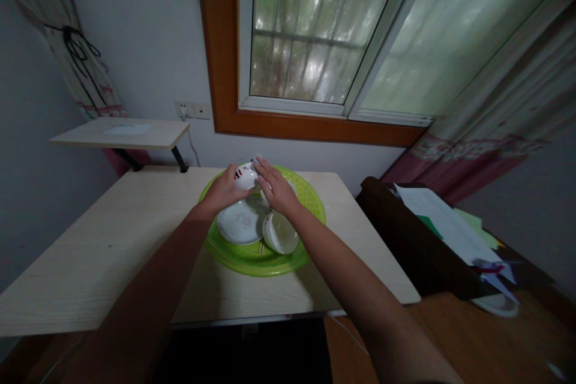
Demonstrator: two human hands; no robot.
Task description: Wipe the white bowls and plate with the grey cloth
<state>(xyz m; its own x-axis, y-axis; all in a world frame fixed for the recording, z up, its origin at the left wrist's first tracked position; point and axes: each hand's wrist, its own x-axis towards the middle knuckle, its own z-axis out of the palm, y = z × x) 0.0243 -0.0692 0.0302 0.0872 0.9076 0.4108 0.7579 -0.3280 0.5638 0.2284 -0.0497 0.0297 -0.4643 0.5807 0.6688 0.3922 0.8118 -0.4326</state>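
Above the far part of a green plastic basin (261,267), my left hand (225,189) is closed round the side of a small white bowl (246,176) with dark red marks. My right hand (276,191) has its fingers stretched out, their tips against the right side of that bowl. Below the hands, a white plate (240,223) with a faint pattern lies in the basin. To its right a white cup-like bowl (281,234) rests tilted on its side. Between them the ends of thin chopsticks (261,246) show. Another white dish is partly hidden behind my right hand.
The basin stands on a pale wooden table (126,222). A small raised shelf (121,134) with paper on it is at the back left. Wall and window (315,60) are behind. A dark brown piece of furniture (418,234) holding papers stands right of the table.
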